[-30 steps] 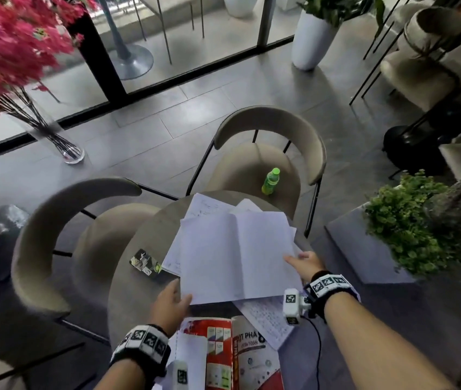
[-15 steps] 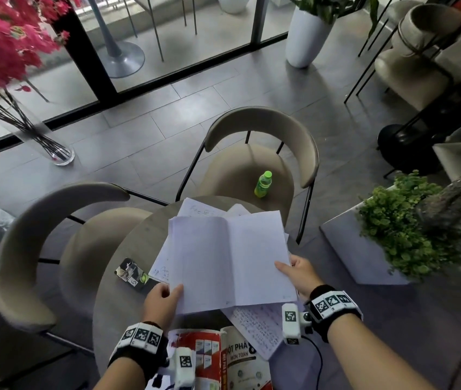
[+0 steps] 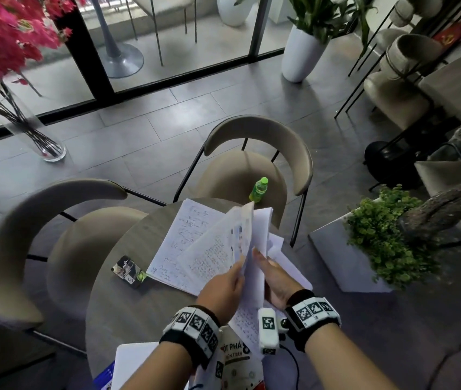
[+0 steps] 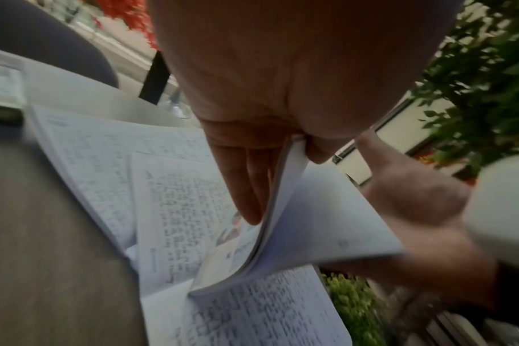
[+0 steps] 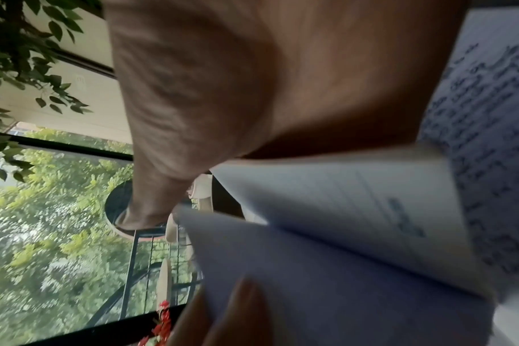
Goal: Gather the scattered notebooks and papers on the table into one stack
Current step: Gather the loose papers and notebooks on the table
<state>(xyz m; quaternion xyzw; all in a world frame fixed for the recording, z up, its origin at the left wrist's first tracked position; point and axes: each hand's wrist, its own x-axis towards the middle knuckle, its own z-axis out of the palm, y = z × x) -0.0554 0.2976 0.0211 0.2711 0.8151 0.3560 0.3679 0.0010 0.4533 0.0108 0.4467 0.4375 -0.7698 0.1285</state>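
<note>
Left hand [image 3: 221, 288] grips the half-folded notebook [image 3: 247, 235] by its near edge, thumb on one side and fingers on the other, raised over the round table [image 3: 128, 311]. Right hand [image 3: 278, 280] lies against its other leaf; we cannot tell whether those blurred fingers clasp it. Handwritten papers [image 3: 178, 240] lie beneath, a printed booklet [image 3: 236, 358] nearer us.

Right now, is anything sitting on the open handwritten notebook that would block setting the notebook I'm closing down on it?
Nothing visible lies on the handwritten notebook. The held notebook, gripped by left hand and right hand, hangs partly above it. The card lies beside it, at its near-left corner.
</note>
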